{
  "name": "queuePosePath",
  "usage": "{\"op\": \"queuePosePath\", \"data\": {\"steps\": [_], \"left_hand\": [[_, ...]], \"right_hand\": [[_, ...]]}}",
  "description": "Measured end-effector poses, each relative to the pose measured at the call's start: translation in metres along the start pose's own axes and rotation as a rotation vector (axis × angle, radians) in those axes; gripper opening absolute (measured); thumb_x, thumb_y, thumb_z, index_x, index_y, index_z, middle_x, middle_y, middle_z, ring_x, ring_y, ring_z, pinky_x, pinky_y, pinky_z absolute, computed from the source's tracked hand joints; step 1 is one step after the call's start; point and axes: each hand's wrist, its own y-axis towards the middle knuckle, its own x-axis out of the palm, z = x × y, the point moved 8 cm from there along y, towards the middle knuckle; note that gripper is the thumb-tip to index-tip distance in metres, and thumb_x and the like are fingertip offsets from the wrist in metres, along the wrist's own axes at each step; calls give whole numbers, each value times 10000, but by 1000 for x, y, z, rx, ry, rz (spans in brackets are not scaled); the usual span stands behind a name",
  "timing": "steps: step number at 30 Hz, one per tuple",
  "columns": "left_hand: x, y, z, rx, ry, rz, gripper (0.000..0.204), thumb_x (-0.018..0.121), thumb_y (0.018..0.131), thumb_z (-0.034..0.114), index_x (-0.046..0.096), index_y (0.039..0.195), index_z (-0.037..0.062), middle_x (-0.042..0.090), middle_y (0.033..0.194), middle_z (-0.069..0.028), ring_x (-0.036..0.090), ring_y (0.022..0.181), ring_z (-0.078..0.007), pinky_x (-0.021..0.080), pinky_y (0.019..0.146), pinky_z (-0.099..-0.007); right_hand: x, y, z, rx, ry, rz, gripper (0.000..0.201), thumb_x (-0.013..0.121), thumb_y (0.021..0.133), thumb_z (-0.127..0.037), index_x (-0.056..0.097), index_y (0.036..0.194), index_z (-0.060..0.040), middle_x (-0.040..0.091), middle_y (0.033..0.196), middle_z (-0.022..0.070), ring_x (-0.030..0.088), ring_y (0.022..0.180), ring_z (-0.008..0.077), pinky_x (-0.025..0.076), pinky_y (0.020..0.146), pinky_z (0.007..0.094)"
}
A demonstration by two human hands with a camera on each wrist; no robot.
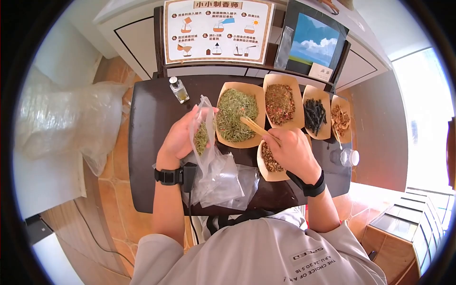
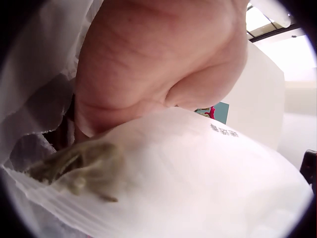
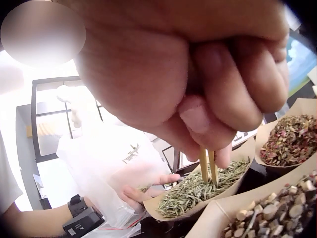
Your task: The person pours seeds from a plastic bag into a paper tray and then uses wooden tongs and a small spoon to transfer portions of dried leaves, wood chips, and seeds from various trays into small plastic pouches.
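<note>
My left hand [image 1: 179, 137] holds a translucent plastic bag [image 1: 205, 164] upright, left of a paper tray [image 1: 261, 99] heaped with dried green herb [image 1: 235, 111]. Some of the same green herb shows through the bag's wall [image 2: 84, 168] in the left wrist view. With its fingers curled, my right hand [image 1: 295, 151] grips wooden tweezers [image 1: 255, 127]. Their tips dip into the herb in the right wrist view, close together. Beneath the right hand sits a tray of brown chopped pieces [image 3: 270, 218], partly covered by it in the head view.
More paper trays carry a reddish mix [image 1: 280, 103], dark strips [image 1: 315, 116] and tan shavings [image 1: 340, 119]. A small glass bottle [image 1: 178, 90] stands at back left, a clear jar [image 1: 349, 157] at right. Flat plastic bags [image 1: 237, 183] lie in front. An instruction board [image 1: 216, 31] stands behind.
</note>
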Motion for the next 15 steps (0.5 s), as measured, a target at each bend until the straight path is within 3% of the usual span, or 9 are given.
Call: {"op": "queuePosePath", "data": {"steps": [2,4,6,7,9,10,12,13,15], "left_hand": [[-2,2,2,33,-19,107,511,379,1061,440,540,1301,18,636,988,-60,629,725,-188,530,663,-324],[-5,0,5,67,-38,217,471,429,1053,411,536,1287,16,645,944,-66,624,680,-207,534,646,-328],[-14,-3,7,42,-79,399,452,424,1058,414,555,1255,29,639,1045,-58,641,807,-193,551,691,-342],[-13,-1,9,41,-70,396,452,424,1058,414,555,1255,29,639,1045,-58,641,807,-193,551,691,-342],[-10,-2,20,111,190,398,436,450,1052,407,585,1218,26,636,1083,-54,610,940,-170,528,768,-331],[-8,-1,20,111,201,403,436,450,1052,407,585,1218,26,636,1083,-54,610,940,-170,528,768,-331],[-12,-5,35,153,612,595,478,476,1031,460,615,1088,6,663,1003,-62,613,941,-136,489,809,-353],[-10,-3,39,149,631,598,478,476,1031,460,615,1088,6,663,1003,-62,613,941,-136,489,809,-353],[-2,-3,57,157,1027,721,504,462,1028,463,590,1016,-24,655,915,-143,631,906,-238,475,804,-391]], "right_hand": [[-3,-2,2,-15,13,13,174,661,899,-166,717,876,-2,597,645,208,578,586,407,464,542,425],[-10,-5,3,-8,109,72,190,649,892,-145,654,755,-13,594,645,199,577,612,416,464,552,467],[-13,-7,8,9,123,75,179,654,889,-142,656,766,-13,592,643,198,575,612,417,460,546,462],[-14,-9,12,32,134,73,169,659,887,-140,658,777,-12,590,642,197,572,611,417,455,539,456],[-16,-11,16,22,157,95,165,660,888,-140,659,786,-10,588,639,198,570,607,418,452,537,457],[-17,-12,17,6,178,112,162,661,888,-140,661,795,-8,586,637,199,568,602,419,448,535,458],[-19,-14,20,7,194,133,166,660,888,-144,658,785,-14,587,631,197,572,595,417,453,530,459],[-20,-15,22,14,196,152,171,660,888,-149,655,775,-20,588,626,195,577,588,415,459,525,460],[-16,-18,26,3,159,166,185,658,890,-164,650,760,-32,592,617,188,584,580,410,468,522,462]]}}
